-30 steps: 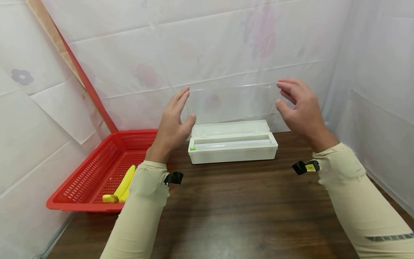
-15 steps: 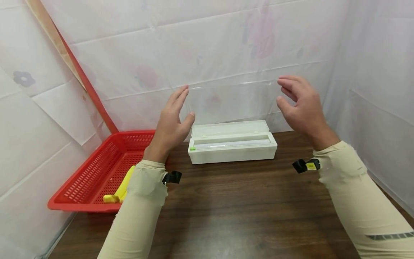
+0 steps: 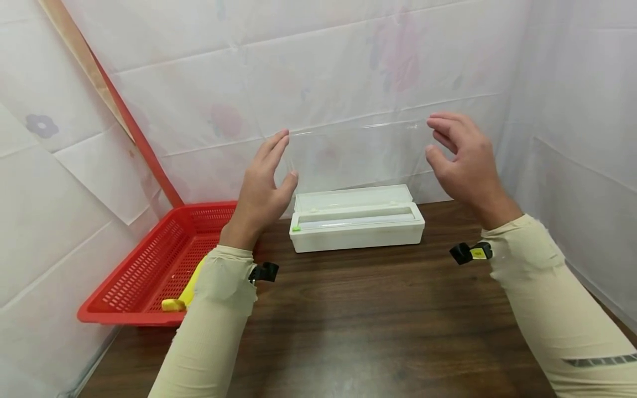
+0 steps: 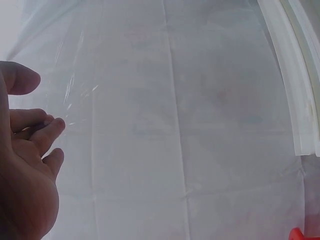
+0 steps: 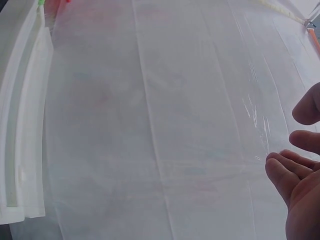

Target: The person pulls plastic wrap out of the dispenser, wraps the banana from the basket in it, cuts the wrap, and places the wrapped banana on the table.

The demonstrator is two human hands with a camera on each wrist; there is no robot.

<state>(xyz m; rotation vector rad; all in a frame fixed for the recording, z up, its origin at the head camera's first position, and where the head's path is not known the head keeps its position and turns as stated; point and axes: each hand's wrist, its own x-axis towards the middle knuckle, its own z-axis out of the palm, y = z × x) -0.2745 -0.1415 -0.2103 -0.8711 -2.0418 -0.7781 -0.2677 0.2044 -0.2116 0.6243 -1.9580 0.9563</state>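
Note:
A see-through sheet of cling film (image 3: 348, 157) stretches between my two hands, visible mostly by its shiny upper edge. It rises above a white cling film dispenser (image 3: 356, 236), whose lid stands raised and whose roll shows inside. My left hand (image 3: 261, 193) holds the sheet's left corner at the fingertips. At the right corner, my right hand (image 3: 465, 166) holds it with bent fingers. In the left wrist view the film's glints (image 4: 70, 90) run to the fingers; likewise glints (image 5: 257, 117) meet the fingertips in the right wrist view. Exactly which fingers pinch is hard to see.
To the left stands a red basket (image 3: 126, 318) with a yellow banana (image 3: 186, 296) in it, partly hidden by my left sleeve. White patterned sheeting (image 3: 343, 61) hangs behind and at both sides of the brown wooden table (image 3: 348, 315).
Both hands have risen slightly, and the film's upper edge is a little higher. The left hand has shifted slightly left. The grip looks unchanged.

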